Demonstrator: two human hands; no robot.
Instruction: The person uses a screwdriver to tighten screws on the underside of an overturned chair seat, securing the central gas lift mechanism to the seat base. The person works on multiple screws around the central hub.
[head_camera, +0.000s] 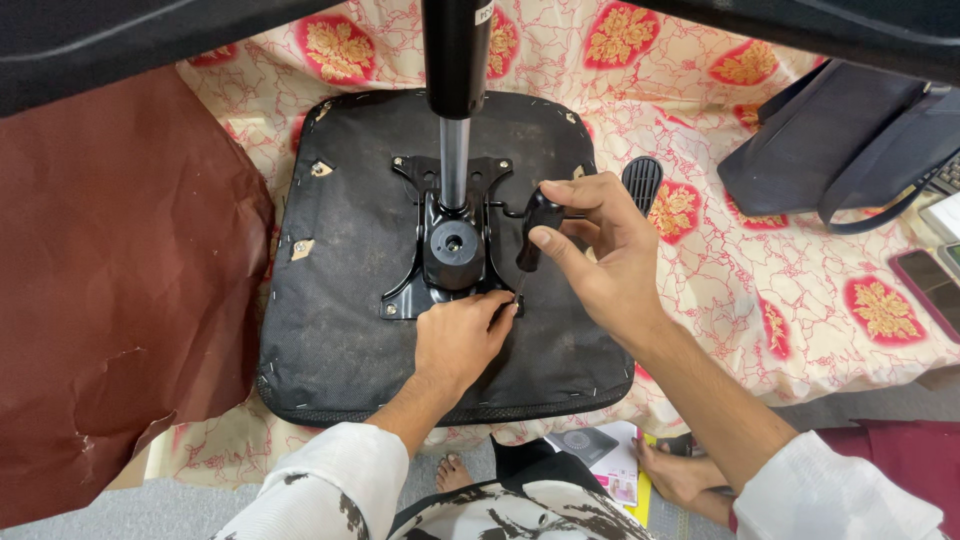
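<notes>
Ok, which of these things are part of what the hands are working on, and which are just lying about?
In hand:
- screwdriver, gripped by right hand
- metal mounting plate
- upturned seat base
- left hand, fingertips at the plate's corner

Lying about:
- dark bag
- phone
- brown paper
- patterned cloth

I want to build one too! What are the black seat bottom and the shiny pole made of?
The seat bottom looks like thin black fabric, dusty and matte, stapled along its edge. The pole looks like polished metal, since it gleams silver. The black plate around it seems painted metal, glossy with screw holes.
</notes>
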